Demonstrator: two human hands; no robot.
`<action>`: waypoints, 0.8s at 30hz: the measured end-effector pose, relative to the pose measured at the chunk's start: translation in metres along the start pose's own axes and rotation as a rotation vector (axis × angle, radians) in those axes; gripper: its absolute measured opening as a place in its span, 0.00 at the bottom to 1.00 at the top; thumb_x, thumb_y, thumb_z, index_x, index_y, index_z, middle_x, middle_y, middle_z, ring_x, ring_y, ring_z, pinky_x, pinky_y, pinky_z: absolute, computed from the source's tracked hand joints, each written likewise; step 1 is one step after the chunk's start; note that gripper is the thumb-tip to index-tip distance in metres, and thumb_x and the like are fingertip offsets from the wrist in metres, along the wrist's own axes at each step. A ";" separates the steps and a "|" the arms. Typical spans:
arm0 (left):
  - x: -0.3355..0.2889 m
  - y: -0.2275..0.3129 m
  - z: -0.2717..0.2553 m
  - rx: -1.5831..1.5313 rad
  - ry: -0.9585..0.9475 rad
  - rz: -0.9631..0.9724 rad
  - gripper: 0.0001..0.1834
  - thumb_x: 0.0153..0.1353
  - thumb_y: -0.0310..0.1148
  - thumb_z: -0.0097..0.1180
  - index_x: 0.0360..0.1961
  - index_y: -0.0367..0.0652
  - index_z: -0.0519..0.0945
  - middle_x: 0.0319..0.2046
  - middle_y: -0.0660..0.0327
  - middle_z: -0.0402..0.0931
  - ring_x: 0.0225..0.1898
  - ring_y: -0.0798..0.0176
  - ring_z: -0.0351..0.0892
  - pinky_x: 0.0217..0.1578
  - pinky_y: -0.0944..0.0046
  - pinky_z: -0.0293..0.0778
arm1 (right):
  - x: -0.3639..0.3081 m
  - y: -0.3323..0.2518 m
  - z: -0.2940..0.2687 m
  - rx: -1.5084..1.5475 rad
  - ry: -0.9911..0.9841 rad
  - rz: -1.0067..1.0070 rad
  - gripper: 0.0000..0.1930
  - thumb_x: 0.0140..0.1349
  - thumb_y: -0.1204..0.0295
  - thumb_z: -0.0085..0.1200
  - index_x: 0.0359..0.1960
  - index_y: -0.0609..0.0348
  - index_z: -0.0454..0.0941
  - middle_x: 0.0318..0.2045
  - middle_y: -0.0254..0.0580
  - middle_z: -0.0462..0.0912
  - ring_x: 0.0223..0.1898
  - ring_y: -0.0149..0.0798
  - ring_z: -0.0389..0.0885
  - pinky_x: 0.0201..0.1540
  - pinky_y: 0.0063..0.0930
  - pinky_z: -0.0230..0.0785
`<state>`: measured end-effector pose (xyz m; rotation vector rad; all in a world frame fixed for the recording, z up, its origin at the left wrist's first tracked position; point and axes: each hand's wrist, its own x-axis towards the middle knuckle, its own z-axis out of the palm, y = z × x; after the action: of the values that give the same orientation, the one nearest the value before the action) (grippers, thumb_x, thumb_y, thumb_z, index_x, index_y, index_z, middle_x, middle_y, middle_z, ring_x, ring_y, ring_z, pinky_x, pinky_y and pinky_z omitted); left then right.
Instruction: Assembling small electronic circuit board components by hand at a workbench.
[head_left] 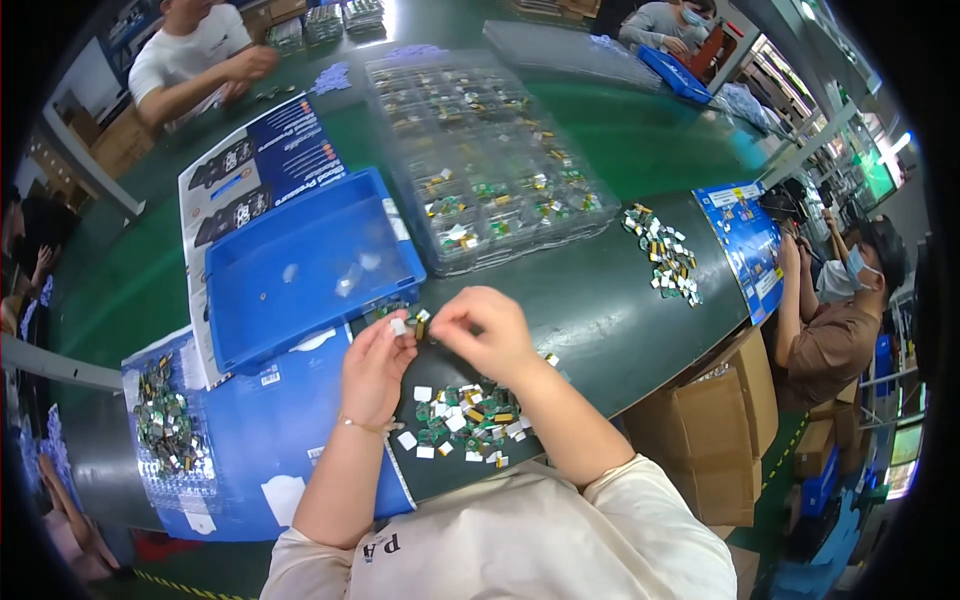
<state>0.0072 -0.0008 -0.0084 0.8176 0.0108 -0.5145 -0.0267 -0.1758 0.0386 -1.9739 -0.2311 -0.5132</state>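
My left hand [374,372] pinches a small circuit board with a white pad [398,326] by the near right corner of a blue tray [226,345]. Close beside it, my right hand [488,332] has thumb and forefinger pressed together; whatever is between them is too small to make out. A few more green and gold boards [421,321] show between the two hands. Below my right hand, a loose pile of small boards [455,422] lies on the dark green table, some with white pads and some with gold strips.
Stacked clear compartment trays [440,262] of boards stand beyond my hands. Another board pile [660,250] lies to the right, and one on bubble wrap [170,430] to the left. Cardboard boxes [700,440] stand by the table's right edge. Co-workers sit around the table.
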 end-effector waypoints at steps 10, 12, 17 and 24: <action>-0.003 -0.010 0.014 0.409 0.026 0.206 0.12 0.62 0.29 0.52 0.46 0.36 0.74 0.34 0.66 0.76 0.33 0.76 0.72 0.35 0.75 0.68 | 0.089 0.007 0.054 -0.542 0.032 -0.409 0.08 0.50 0.66 0.59 0.29 0.55 0.80 0.32 0.35 0.80 0.37 0.41 0.77 0.41 0.37 0.67; -0.001 -0.014 0.011 0.376 0.052 0.248 0.12 0.62 0.29 0.51 0.45 0.36 0.74 0.32 0.66 0.76 0.33 0.75 0.73 0.33 0.75 0.67 | 0.079 0.001 0.058 -0.805 0.043 -0.399 0.10 0.49 0.63 0.60 0.30 0.53 0.81 0.32 0.35 0.81 0.41 0.43 0.76 0.43 0.38 0.66; 0.005 -0.012 0.012 0.372 0.035 0.278 0.10 0.62 0.26 0.50 0.44 0.34 0.74 0.34 0.65 0.76 0.33 0.76 0.72 0.36 0.74 0.69 | 0.075 -0.017 0.049 -0.424 -0.035 -0.073 0.14 0.54 0.78 0.49 0.43 0.55 0.76 0.33 0.36 0.82 0.38 0.41 0.79 0.41 0.32 0.70; -0.007 -0.009 0.005 0.264 -0.277 0.080 0.10 0.61 0.27 0.48 0.43 0.38 0.76 0.32 0.64 0.76 0.31 0.72 0.73 0.32 0.74 0.68 | 0.033 -0.033 0.005 0.125 -0.481 0.316 0.11 0.62 0.72 0.46 0.43 0.61 0.78 0.36 0.38 0.82 0.39 0.28 0.77 0.44 0.24 0.70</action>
<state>-0.0036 -0.0066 -0.0096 0.9933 -0.3504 -0.5565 -0.0090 -0.1588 0.0787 -1.9375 -0.2358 0.1816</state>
